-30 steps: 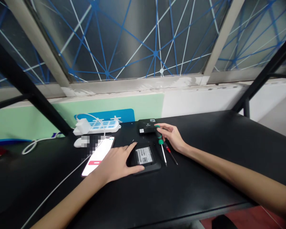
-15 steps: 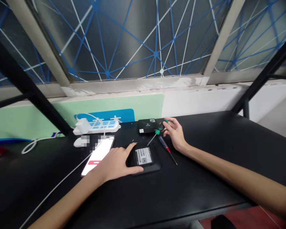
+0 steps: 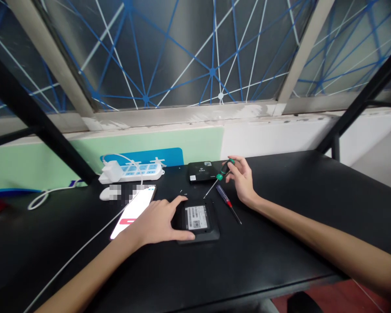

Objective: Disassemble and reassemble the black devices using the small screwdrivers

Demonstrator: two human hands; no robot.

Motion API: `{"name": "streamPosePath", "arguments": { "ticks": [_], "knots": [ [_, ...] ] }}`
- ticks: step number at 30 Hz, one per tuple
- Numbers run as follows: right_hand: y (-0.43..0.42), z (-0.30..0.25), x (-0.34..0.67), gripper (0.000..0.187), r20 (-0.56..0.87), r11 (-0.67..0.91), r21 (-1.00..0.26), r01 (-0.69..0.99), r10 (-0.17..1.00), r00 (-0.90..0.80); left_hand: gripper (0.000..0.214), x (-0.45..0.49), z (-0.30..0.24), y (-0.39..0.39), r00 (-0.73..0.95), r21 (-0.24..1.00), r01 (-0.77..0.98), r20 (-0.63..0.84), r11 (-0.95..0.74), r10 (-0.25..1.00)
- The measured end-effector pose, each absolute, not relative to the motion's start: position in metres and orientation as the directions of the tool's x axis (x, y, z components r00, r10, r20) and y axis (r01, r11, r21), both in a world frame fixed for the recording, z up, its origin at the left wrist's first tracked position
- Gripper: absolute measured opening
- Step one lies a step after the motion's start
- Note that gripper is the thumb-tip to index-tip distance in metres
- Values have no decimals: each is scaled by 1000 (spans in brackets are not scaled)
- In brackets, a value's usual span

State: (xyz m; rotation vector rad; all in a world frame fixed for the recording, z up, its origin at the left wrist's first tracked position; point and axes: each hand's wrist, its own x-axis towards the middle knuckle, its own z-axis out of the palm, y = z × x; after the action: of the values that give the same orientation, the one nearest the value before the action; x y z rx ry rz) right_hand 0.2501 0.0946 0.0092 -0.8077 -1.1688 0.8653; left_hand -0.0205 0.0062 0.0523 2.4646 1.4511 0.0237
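My left hand [image 3: 158, 221] rests on the left edge of a small black box [image 3: 198, 219] lying on the black table [image 3: 280, 243], label side up; thumb and forefinger straddle its side. My right hand [image 3: 243, 178] pinches the green-and-black handle of a screwdriver [image 3: 219, 178], held off the table with its tip pointing down-left toward the box. A second screwdriver [image 3: 228, 203] with a blue-and-red handle lies on the table just below my right hand. A second flat black box [image 3: 202, 171] sits behind, near the wall.
A lit phone [image 3: 133, 211] on a white cable lies left of my left hand. Behind it are a white mouse [image 3: 106, 194] and a white power strip [image 3: 135, 172] with a charger plugged in. Black frame posts rise at both sides.
My right hand picked the green screwdriver up off the table and lifted it back toward the far box. The blue-and-red screwdriver stayed on the table. My left hand barely moved.
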Motion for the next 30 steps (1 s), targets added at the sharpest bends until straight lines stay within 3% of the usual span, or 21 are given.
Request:
{"name": "streamPosePath", "arguments": {
  "ticks": [17, 23, 30],
  "knots": [
    [89, 21, 247, 32, 563, 564, -823, 64, 799, 209, 98, -20, 46, 7, 484, 241, 857, -70, -456, 872],
    [81, 30, 238, 35, 566, 562, -824, 66, 812, 147, 98, -19, 45, 8, 482, 244, 857, -69, -454, 873],
    [66, 32, 222, 75, 538, 542, -837, 81, 840, -69, 95, -21, 42, 8, 496, 237, 850, -56, -471, 867]
  ]
}}
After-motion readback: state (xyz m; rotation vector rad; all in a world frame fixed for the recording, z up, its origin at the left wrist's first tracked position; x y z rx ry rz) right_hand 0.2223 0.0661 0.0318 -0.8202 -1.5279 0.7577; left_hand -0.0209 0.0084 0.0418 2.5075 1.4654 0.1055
